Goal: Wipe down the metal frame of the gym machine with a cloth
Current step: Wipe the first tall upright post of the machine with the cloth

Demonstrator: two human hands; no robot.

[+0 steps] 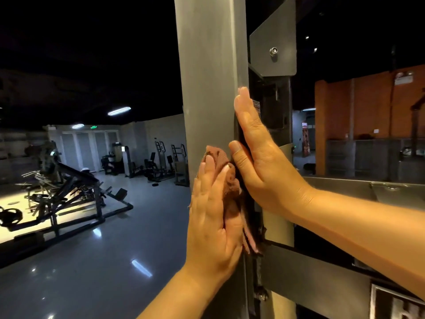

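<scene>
Left hand (212,217), grip spread flat, presses cloth (233,194) against post (207,77); right hand (259,164), grip spread, rests on post edge.

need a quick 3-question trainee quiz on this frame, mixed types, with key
1. Multiple choice: which hand presses the cloth against the upright post? A) left hand B) right hand C) both
2. True or false: the right hand is curled round a handle.
3. Fill in: the bolted plate sits ___ the right hand.

Key: 1 A. 2 false: it lies flat, fingers straight, on the post's right edge. 3 above.
</scene>
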